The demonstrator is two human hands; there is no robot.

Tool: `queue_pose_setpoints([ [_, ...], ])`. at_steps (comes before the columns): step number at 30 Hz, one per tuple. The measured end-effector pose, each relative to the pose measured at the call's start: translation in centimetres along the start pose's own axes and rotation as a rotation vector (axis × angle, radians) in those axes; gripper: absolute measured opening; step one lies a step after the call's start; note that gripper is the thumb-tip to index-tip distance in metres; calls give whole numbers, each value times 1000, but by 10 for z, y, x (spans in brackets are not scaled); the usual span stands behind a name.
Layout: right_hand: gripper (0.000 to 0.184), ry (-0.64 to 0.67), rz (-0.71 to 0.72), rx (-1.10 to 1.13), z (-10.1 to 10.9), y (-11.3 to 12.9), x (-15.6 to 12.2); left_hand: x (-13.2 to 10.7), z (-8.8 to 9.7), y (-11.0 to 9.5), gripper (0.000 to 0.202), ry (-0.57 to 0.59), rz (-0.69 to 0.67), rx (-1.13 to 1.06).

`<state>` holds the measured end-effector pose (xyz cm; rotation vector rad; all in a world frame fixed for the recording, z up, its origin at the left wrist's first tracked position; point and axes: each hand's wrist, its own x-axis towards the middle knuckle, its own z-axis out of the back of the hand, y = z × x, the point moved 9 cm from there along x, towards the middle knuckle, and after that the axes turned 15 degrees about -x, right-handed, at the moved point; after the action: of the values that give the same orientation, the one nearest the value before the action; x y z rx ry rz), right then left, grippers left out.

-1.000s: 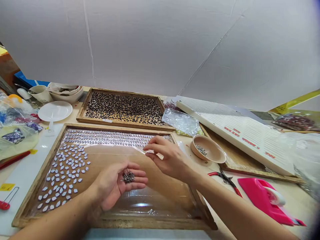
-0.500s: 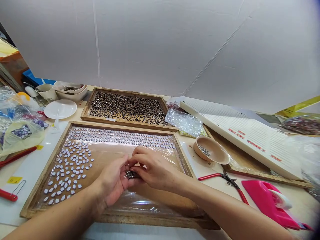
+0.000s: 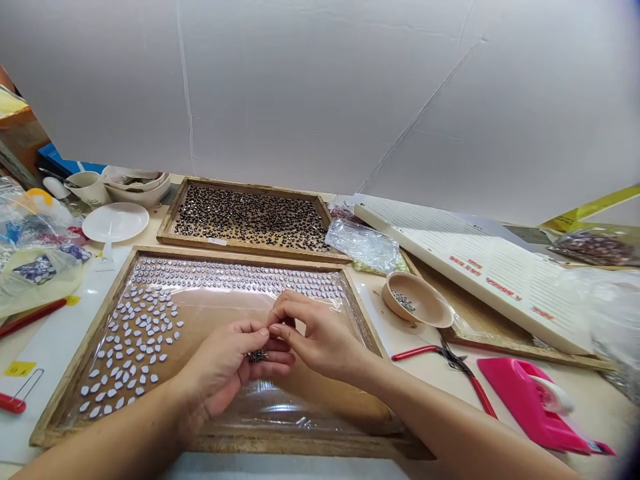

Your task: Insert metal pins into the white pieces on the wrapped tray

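Over the middle of a wooden-framed tray [image 3: 113,320], my left hand [image 3: 235,363] is palm up and cups a small pile of dark metal pieces [image 3: 257,355], too small to name. Its thumb meets the fingertips of my right hand [image 3: 315,333], which are pinched together beside the pile; whatever lies between them is too small to make out. Clear film covers the tray. Small pale leaf-shaped pieces [image 3: 143,320] lie scattered on its left side, and rows of similar pieces with dots [image 3: 240,277] run along the far edge.
Behind is a second tray [image 3: 165,230] of dark beads. To the right are a tan bowl [image 3: 435,308] with small metal bits, red-handled pliers [image 3: 455,360], a pink tape dispenser [image 3: 520,400] and a long white foam board [image 3: 475,267]. A white plate [image 3: 116,221] stands left.
My left thumb has moved in to meet my right fingertips, and the left fingers show more stretched out under the pile. The whole view has shifted slightly.
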<state>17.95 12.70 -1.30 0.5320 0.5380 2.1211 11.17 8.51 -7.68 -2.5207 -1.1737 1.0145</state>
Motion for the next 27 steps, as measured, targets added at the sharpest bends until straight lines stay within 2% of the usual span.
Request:
queue_pose_setpoints([
  [4, 9, -29, 12, -4, 3, 2, -5, 0, 3, 1, 10, -18, 7, 19],
  [10, 14, -22, -7, -12, -1, 4, -13, 1, 4, 6, 12, -11, 36, 46],
  [13, 11, -51, 38, 7, 10, 2, -10, 2, 2, 8, 16, 15, 49, 51],
  [16, 10, -144, 26, -38, 35, -22, 1, 1, 4, 9, 19, -20, 59, 37],
  [18, 10, -221, -52, -228, 51, -51, 9, 0, 7, 8, 19, -58, 59, 40],
  [19, 9, -214, -81, -345, 54, -64, 14, 0, 8, 8, 19, -68, 62, 47],
  [23, 12, -122, -111, -585, 45, -102, 31, 0, 10, 9, 18, -77, 71, 54],
  [27, 13, -55, -62, -632, 28, -109, 39, 1, 11, 8, 17, -75, 58, 46],
])
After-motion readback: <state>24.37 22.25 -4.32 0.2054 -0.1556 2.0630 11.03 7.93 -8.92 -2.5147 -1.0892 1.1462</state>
